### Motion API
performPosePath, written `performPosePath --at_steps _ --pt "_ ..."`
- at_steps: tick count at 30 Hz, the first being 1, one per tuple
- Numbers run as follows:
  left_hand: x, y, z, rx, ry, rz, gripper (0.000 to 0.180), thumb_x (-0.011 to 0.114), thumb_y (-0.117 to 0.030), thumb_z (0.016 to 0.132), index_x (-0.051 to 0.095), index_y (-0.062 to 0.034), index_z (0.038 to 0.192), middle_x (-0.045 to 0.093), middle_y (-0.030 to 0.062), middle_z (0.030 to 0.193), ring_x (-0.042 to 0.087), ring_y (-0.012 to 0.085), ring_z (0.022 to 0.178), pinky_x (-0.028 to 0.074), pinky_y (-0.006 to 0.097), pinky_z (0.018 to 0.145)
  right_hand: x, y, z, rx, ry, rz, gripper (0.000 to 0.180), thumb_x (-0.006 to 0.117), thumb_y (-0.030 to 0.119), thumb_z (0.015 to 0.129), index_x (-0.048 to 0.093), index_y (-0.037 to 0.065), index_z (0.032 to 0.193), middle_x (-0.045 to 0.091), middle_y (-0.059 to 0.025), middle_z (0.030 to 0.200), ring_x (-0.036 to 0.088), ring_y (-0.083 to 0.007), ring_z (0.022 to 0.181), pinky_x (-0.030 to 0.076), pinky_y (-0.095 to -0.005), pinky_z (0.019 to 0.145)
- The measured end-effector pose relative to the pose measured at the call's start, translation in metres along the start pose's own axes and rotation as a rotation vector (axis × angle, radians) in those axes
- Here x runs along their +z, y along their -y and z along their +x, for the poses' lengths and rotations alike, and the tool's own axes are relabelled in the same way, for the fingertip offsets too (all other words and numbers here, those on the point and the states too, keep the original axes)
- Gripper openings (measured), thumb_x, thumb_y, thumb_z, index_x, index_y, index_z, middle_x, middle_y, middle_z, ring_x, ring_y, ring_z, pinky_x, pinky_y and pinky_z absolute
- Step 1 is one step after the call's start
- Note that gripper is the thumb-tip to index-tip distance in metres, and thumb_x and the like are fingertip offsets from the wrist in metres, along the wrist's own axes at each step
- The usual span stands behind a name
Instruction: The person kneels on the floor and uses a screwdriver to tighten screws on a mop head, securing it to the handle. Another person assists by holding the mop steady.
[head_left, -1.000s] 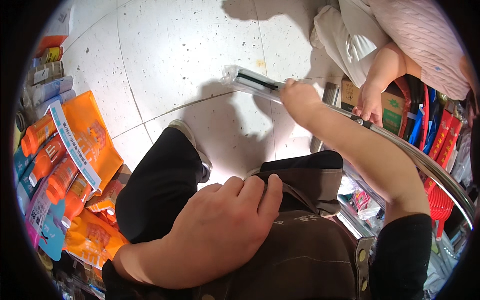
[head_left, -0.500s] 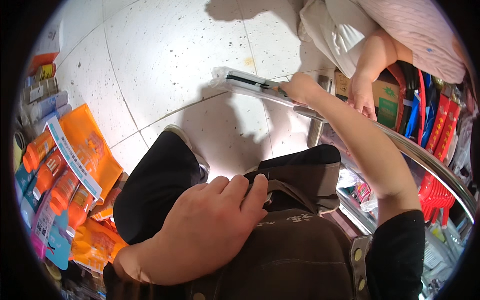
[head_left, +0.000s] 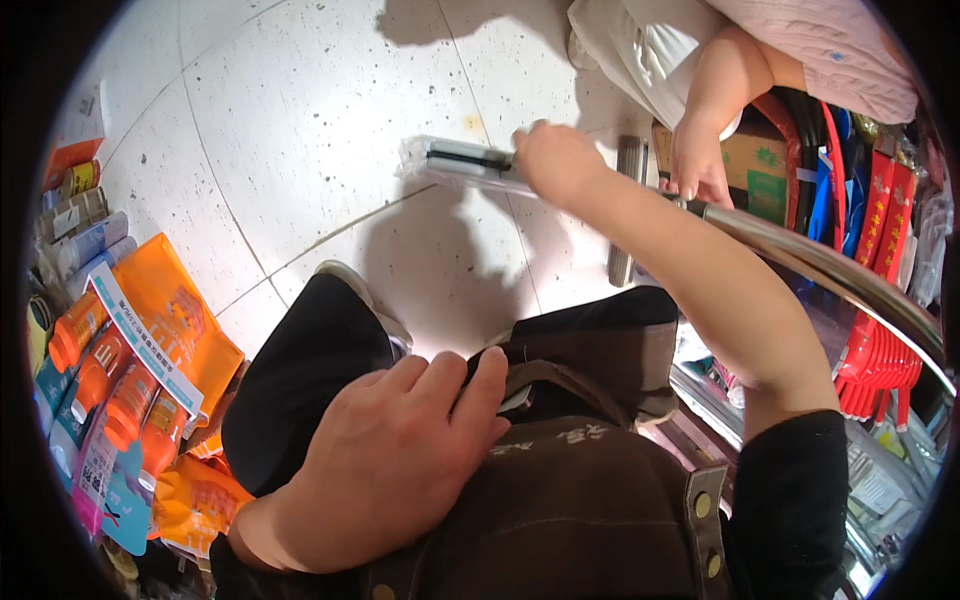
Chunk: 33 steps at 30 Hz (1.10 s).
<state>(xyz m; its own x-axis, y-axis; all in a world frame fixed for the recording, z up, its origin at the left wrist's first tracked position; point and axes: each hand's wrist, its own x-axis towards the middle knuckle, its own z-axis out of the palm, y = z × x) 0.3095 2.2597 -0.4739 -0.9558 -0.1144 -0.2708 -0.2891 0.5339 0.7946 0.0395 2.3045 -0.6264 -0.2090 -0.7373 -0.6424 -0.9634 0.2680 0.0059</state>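
My right hand (head_left: 560, 165) reaches out over the floor, its fingers wrapped round a long, flat plastic-wrapped tool (head_left: 465, 160) with a pale body and a dark strip along it. Its exact kind I cannot make out. My left hand (head_left: 400, 440) rests back up on my brown apron (head_left: 570, 490), fingers loosely bent and a little apart; the fingertips are partly hidden. At the upper right, another person's hand (head_left: 700, 165) touches the near end of a chrome bar (head_left: 800, 245), just beyond my right forearm.
Orange bottles (head_left: 130, 405) and an orange pouch (head_left: 180, 300) stand on the left behind a price strip (head_left: 145, 345). On the right are a cardboard box (head_left: 755, 160), red packages (head_left: 885, 215) and red plastic goods (head_left: 875, 375). A metal post (head_left: 628, 210) rises beside my right forearm.
My right hand has moved left and slightly up, along or with the wrapped tool, which has shifted a little left. The other person's hand is slightly further left. My left hand stays on the apron.
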Motion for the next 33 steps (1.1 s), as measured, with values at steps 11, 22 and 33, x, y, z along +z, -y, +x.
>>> performPosePath --at_steps 11,22,33 --pt "-0.003 0.002 -0.001 -0.002 -0.043 -0.006 0.044 0.071 -0.020 0.079 0.056 -0.0009 0.117 0.056 0.0074 0.087 0.058 0.0226 0.075 0.049 0.034 0.064 0.000 0.004 0.002 0.281 0.155 0.111 0.021 0.063 0.018 0.082 0.071 0.000 0.091 0.070 -0.0195 0.095 0.068 -0.0335 0.092 0.056 -0.0417 0.079" --pt "-0.001 0.002 0.001 -0.020 -0.022 0.000 0.044 0.071 -0.020 0.079 0.057 -0.0015 0.116 0.057 0.0071 0.088 0.059 0.0227 0.075 0.049 0.033 0.065 -0.009 0.008 -0.021 0.138 0.147 0.049 0.036 0.055 0.032 0.093 0.064 -0.003 0.096 0.068 -0.0215 0.085 0.069 -0.0329 0.084 0.055 -0.0424 0.076" --pt "0.004 -0.005 0.011 -0.062 0.062 0.008 0.045 0.072 -0.017 0.078 0.057 -0.0017 0.117 0.058 0.0081 0.090 0.060 0.0244 0.079 0.050 0.035 0.067 0.020 -0.005 -0.029 -0.014 -0.179 0.135 0.025 0.051 0.019 0.094 0.056 -0.004 0.101 0.065 -0.0208 0.085 0.067 -0.0355 0.075 0.054 -0.0450 0.069"
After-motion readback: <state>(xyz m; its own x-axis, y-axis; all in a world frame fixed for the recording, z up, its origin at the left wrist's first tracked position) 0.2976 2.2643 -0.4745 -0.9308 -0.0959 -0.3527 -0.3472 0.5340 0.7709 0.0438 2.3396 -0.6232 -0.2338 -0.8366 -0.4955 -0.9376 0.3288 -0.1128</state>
